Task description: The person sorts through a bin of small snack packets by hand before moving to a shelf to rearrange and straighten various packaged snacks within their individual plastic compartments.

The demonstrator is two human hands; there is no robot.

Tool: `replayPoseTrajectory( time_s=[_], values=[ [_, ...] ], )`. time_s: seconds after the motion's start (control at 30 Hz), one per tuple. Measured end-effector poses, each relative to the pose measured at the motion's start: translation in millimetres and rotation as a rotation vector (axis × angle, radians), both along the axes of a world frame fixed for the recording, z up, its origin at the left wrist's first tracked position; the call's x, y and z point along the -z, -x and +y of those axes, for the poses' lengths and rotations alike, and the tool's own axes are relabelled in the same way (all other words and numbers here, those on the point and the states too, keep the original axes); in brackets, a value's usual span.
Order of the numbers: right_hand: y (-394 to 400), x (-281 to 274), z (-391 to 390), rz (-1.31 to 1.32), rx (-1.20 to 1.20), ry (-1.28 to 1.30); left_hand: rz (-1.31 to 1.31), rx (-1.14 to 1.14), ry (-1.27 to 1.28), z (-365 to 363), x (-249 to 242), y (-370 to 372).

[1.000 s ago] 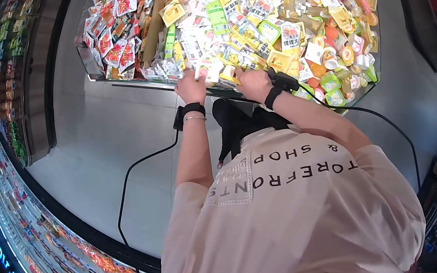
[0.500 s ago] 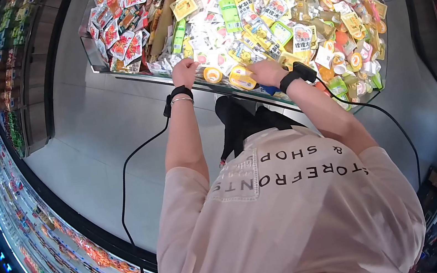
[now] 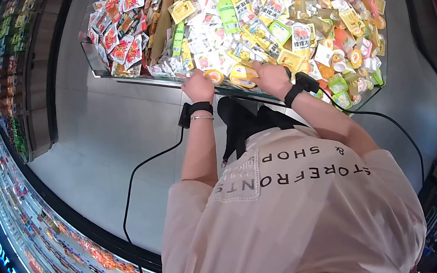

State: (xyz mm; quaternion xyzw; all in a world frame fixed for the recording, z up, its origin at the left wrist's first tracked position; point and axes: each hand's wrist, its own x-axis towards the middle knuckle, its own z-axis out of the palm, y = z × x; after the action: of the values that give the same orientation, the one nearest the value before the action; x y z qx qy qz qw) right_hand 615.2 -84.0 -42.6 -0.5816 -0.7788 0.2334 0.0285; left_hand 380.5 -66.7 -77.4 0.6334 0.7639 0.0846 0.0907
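Observation:
My right hand [image 3: 272, 78] pinches the right edge of a yellow-framed jelly cup [image 3: 242, 76] at the front of a heaped snack bin. My left hand [image 3: 199, 88] is closed at the bin's front edge, knuckles up, beside a round orange-lidded cup [image 3: 214, 76]. Its fingertips are hidden, so I cannot make out what they hold, if anything. Just beyond the hands lie a yellow cartoon-printed packet [image 3: 241, 53], white packets with pink fruit prints [image 3: 209, 59] and a green-rimmed cup [image 3: 280, 31].
The bin's clear front wall [image 3: 166, 81] runs below my hands. Red-printed packets [image 3: 134, 50] fill the left section behind a cardboard divider [image 3: 162, 24]. Mixed cups are piled at right. Black cables [image 3: 139, 167] hang from both wrist devices. A lit freezer case [image 3: 34, 218] stands at left.
My left hand has moved right and slightly toward me, to beside the orange-lidded cup. My right hand stays at the yellow jelly cup, shifted slightly toward me.

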Motion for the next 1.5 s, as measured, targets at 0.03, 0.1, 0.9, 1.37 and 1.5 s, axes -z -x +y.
replayPoseTrajectory(
  time_s=[0.03,0.1,0.9,1.37,1.5],
  values=[
    [-1,-9,-3,-0.008,0.025,0.041,-0.101,-0.105,0.094,5,0,-4],
    [-5,-18,-7,0.011,0.049,0.071,-0.166,-0.120,0.181,16,5,-2],
    [-56,-17,-48,0.163,0.170,-0.096,-0.337,0.308,-0.007,28,32,48],
    [-145,-14,-147,0.374,0.755,-0.285,-0.595,0.492,-0.162,-65,-59,-86],
    [-149,-4,-173,0.335,0.866,-0.279,-0.710,0.557,-0.062,-54,-59,-95]
  ],
)
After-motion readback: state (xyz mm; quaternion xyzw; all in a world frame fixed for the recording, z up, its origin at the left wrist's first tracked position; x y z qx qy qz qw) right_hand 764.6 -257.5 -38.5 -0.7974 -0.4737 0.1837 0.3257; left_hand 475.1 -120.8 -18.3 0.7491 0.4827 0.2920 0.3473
